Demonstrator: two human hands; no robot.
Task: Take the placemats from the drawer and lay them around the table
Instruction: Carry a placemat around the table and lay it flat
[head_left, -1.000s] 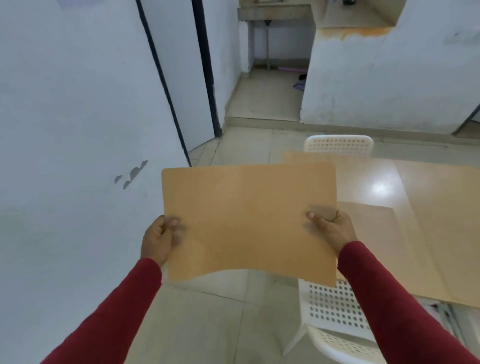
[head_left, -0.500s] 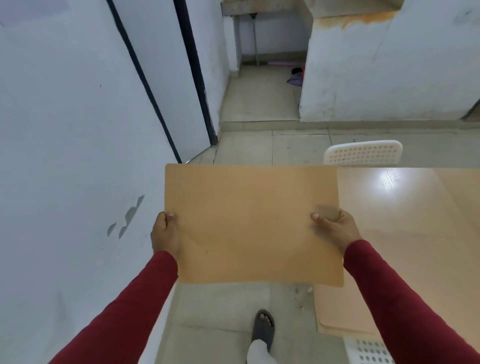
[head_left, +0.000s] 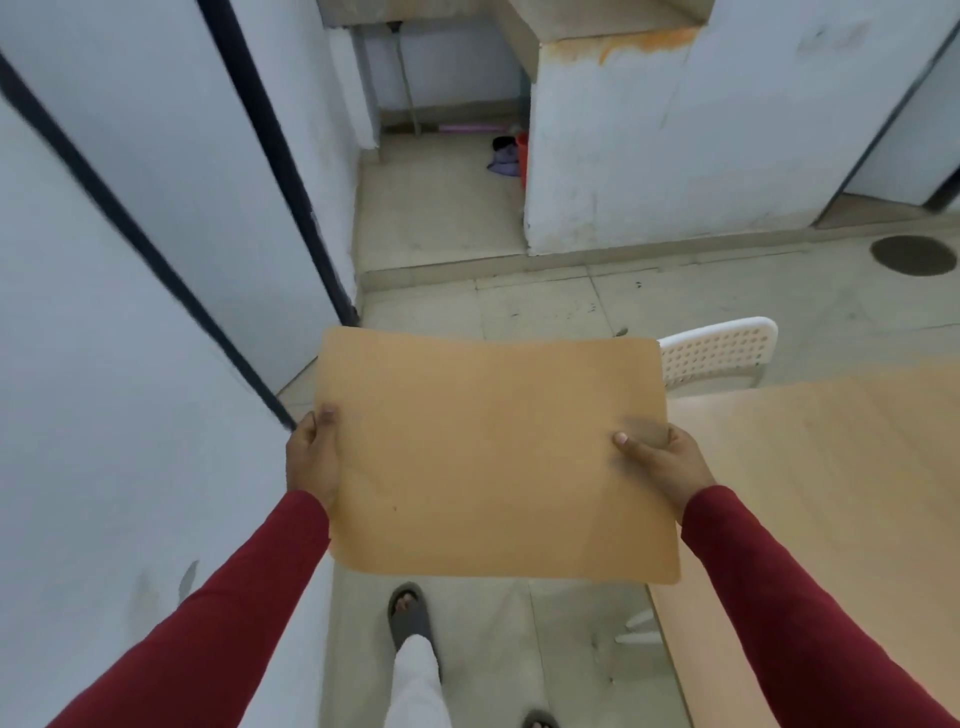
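A tan rectangular placemat (head_left: 488, 457) is held flat in the air in front of me, above the floor. My left hand (head_left: 310, 457) grips its left edge with the thumb on top. My right hand (head_left: 662, 465) grips its right edge the same way. The light wooden table (head_left: 831, 493) lies to the right, and the mat's right edge overlaps the table's near left edge in the view. The drawer is out of sight.
A white perforated chair (head_left: 719, 351) stands at the table's far left end. A white wall (head_left: 104, 364) runs close on my left. My sandalled foot (head_left: 410, 613) is on the tiled floor below the mat. A doorway opens ahead.
I have walked forward along the table's left side, still carrying the mat in both hands. The mats seen on the table earlier and the near chair have dropped out of view.
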